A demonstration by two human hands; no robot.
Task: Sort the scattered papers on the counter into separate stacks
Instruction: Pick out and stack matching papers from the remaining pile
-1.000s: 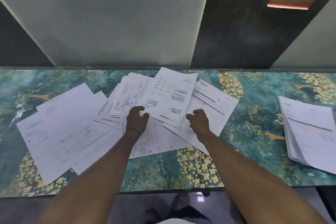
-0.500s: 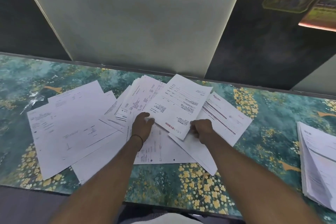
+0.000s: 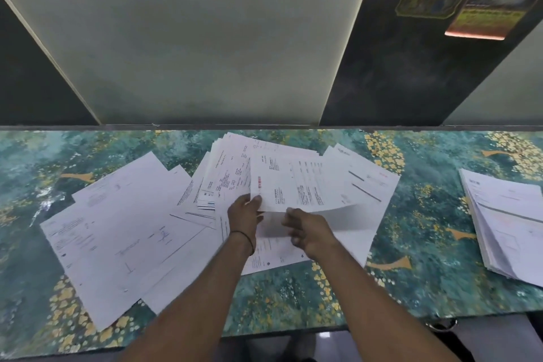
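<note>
Left hand [image 3: 245,216] pinched near corner of one printed sheet [image 3: 296,185], lifted clear of scattered papers [image 3: 223,182] at centre of surface [image 3: 426,214], presumably to read and class it; right hand [image 3: 308,232] half-curled just beneath lifted edge, gripping nothing visible, likely to steady it. Loose sheets [image 3: 117,229] spread left; squared stack [image 3: 511,220] well apart at right, apparently the sorted pile.

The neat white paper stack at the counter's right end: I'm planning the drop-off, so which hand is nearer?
Right hand, nearer the neat white paper stack; left hand lies farther left.
</note>
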